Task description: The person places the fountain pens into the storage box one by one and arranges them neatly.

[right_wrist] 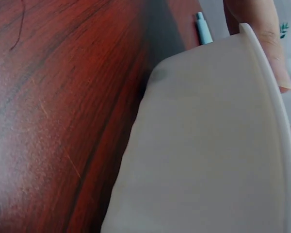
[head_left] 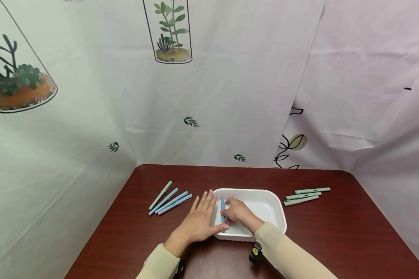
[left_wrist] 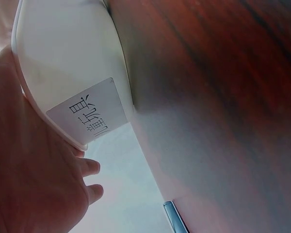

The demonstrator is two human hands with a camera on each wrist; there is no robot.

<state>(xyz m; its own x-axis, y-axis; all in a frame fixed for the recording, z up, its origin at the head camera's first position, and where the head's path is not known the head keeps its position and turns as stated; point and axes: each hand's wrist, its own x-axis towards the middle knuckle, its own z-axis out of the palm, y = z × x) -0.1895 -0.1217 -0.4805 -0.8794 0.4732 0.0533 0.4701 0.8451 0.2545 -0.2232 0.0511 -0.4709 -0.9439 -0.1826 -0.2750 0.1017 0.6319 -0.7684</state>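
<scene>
A white rectangular tray (head_left: 265,205) stands in the middle of the table. My left hand (head_left: 198,224) lies over its left rim with the fingers extended and the thumb reaching across the front left corner. Inside, along the left wall, is a light blue pen (head_left: 222,204), which my right hand (head_left: 240,213) grips between thumb and fingers. In the left wrist view, the palm (left_wrist: 29,160) is against the rim, beside a label (left_wrist: 92,111) on the tray's side. The right wrist view is mostly filled by the tray's outer wall (right_wrist: 208,121), which hides the pen there.
Left of the tray, several pens lie slanted on the table: one green pen (head_left: 160,195) and some blue pens (head_left: 173,202). Three green pens (head_left: 303,196) lie to the right. A patterned cloth (head_left: 209,116) hangs behind the table (head_left: 321,240).
</scene>
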